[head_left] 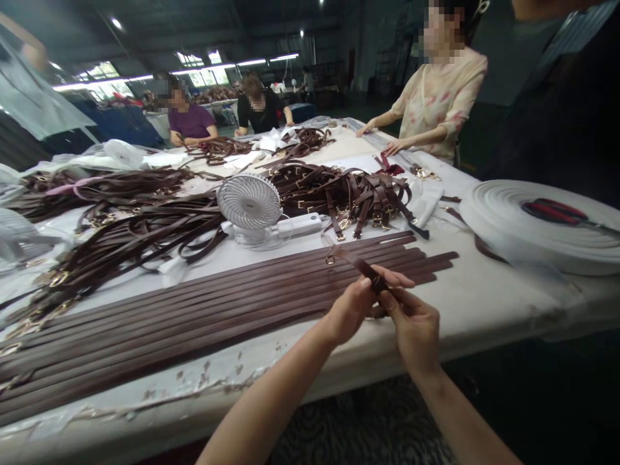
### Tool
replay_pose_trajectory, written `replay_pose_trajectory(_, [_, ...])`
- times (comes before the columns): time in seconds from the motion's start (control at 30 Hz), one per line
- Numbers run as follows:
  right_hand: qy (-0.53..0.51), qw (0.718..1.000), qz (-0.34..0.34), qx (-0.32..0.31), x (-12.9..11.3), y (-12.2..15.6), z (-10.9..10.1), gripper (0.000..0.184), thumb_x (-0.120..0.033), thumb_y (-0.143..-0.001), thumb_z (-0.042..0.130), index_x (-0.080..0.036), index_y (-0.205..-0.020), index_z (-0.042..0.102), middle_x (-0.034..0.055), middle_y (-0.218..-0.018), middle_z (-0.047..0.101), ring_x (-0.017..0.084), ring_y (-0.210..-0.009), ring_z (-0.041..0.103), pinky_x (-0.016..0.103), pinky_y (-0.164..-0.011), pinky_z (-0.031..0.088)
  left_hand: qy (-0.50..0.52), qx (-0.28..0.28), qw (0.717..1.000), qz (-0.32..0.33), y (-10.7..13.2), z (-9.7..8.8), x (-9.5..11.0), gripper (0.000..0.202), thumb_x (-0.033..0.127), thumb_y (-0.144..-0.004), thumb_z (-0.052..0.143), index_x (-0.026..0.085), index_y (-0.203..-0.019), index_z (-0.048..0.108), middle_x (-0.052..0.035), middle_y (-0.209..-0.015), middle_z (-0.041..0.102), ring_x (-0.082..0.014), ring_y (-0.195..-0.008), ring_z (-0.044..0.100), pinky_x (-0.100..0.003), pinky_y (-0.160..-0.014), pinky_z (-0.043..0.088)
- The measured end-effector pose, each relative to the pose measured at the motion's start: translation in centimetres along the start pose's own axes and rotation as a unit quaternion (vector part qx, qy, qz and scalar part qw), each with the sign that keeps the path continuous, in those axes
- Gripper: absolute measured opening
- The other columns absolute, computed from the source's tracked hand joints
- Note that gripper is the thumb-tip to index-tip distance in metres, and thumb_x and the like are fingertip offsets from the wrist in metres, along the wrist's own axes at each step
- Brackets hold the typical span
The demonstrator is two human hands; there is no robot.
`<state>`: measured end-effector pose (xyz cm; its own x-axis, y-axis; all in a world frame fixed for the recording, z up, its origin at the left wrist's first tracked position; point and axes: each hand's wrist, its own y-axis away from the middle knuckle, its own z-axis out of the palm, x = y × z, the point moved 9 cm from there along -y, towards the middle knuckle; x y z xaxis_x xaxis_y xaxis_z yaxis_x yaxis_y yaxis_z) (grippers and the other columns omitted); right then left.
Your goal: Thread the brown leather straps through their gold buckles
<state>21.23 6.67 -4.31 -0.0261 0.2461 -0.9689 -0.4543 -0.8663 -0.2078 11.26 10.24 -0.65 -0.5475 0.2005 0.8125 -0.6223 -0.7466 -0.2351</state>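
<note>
Pinching a dark-brown buckled strap (357,261) firmly in left hand (349,311) and right hand (417,326), nearer than the white portable fan (259,190) and right of it. Cannot make out any lettering on the fan's hub (250,205).

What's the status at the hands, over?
Left hand and right hand holding one brown strap. Long straps side by side. White fan beyond, apart from hands.
</note>
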Motion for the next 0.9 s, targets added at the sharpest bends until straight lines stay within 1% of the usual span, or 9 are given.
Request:
replay_pose_trajectory(0.17, [-0.116,0.992,0.041,-0.016,1.2,0.5,-0.2,0.021,-0.037,-0.085,0.078,-0.019,-0.095,0.079,0.004,-0.081,0.075,0.018,-0.062,0.065,0.03,-0.055,0.056,0.045,0.006,0.999,0.004,-0.2,-0.2,0.4,0.034,0.049,-0.093,0.05,0.018,-0.104,0.06,-0.0132,-0.108,0.068,-0.0246,-0.101,0.062,-0.034,-0.089,0.045])
replay_pose_trajectory(0.33, [-0.123,0.992,0.009,0.025,0.5,0.8,0.1,0.028,-0.031,-0.081,0.082,-0.023,-0.108,0.08,0.0055,-0.109,0.077,0.024,-0.094,0.071,0.032,-0.076,0.059,0.067,-0.01,0.998,0.009,-0.3,0.3,0.0,0.032,0.053,-0.092,0.051,0.022,-0.096,0.052,-0.0081,-0.095,0.064,-0.0199,-0.084,0.059,-0.028,-0.071,0.042])
replay_pose_trajectory(0.47, [-0.107,0.993,0.034,0.038,1.8,1.4,0.5,0.03,-0.032,-0.08,0.084,-0.022,-0.108,0.08,0.0028,-0.097,0.078,0.021,-0.084,0.07,0.029,-0.071,0.058,0.017,-0.017,1.0,0.004,-0.2,0.4,-0.5,0.041,0.061,-0.089,0.055,0.021,-0.095,0.049,-0.0044,-0.089,0.055,-0.0155,-0.075,0.048,-0.026,-0.064,0.036])
replay_pose_trajectory(0.53, [-0.12,0.991,0.037,0.039,2.5,1.8,0.7,0.033,-0.034,-0.079,0.084,-0.022,-0.109,0.079,0.0029,-0.099,0.078,0.023,-0.091,0.071,0.031,-0.076,0.059,0.0,-0.021,1.0,0.002,-0.1,0.3,-0.7,0.044,0.063,-0.088,0.056,0.02,-0.095,0.049,-0.0022,-0.084,0.05,-0.0142,-0.073,0.044,-0.025,-0.062,0.034])
replay_pose_trajectory(0.6, [-0.129,0.991,0.039,0.024,2.8,2.0,0.8,0.032,-0.036,-0.08,0.082,-0.022,-0.109,0.079,0.0036,-0.102,0.077,0.026,-0.098,0.07,0.034,-0.081,0.059,0.001,-0.023,1.0,-0.01,0.0,0.1,-1.1,0.042,0.059,-0.087,0.059,0.021,-0.098,0.049,0.0003,-0.081,0.046,-0.0126,-0.069,0.04,-0.024,-0.06,0.032])
replay_pose_trajectory(0.67, [-0.109,0.993,0.037,-0.022,2.6,1.6,0.7,0.026,-0.038,-0.084,0.079,-0.021,-0.103,0.078,0.0039,-0.097,0.077,0.026,-0.092,0.071,0.035,-0.077,0.059,-0.005,-0.021,1.0,-0.021,0.0,-0.3,-1.4,0.039,0.052,-0.086,0.063,0.02,-0.105,0.051,0.0018,-0.08,0.045,-0.0112,-0.067,0.039,-0.023,-0.059,0.032])
replay_pose_trajectory(0.73, [-0.039,0.994,-0.01,-0.099,0.9,0.9,0.5,0.016,-0.034,-0.086,0.076,-0.02,-0.093,0.077,0.0038,-0.088,0.075,0.024,-0.083,0.069,0.035,-0.073,0.057,-0.038,-0.022,0.999,-0.018,0.1,-0.6,-1.3,0.041,0.046,-0.088,0.064,0.019,-0.117,0.053,0.0004,-0.083,0.05,-0.0117,-0.07,0.045,-0.023,-0.063,0.037])
replay_pose_trajectory(0.8, [0.066,0.979,-0.119,-0.153,-2.2,0.1,-0.4,0.006,-0.026,-0.086,0.075,-0.021,-0.083,0.075,0.0035,-0.082,0.072,0.023,-0.078,0.066,0.036,-0.071,0.054,-0.073,-0.028,0.997,-0.013,0.2,-0.7,-1.0,0.05,0.044,-0.093,0.06,0.017,-0.134,0.051,-0.0037,-0.09,0.058,-0.014,-0.077,0.053,-0.026,-0.072,0.043])
replay_pose_trajectory(0.9, [0.189,0.928,-0.285,-0.146,-7.4,-0.7,-2.2,0.01,-0.015,-0.08,0.078,-0.022,-0.085,0.073,0.004,-0.082,0.071,0.023,-0.078,0.063,0.039,-0.074,0.05,-0.07,-0.04,0.996,-0.047,0.4,-0.6,-1.2,0.067,0.043,-0.096,0.058,0.018,-0.153,0.036,-0.0106,-0.102,0.066,-0.0176,-0.086,0.061,-0.031,-0.081,0.048])
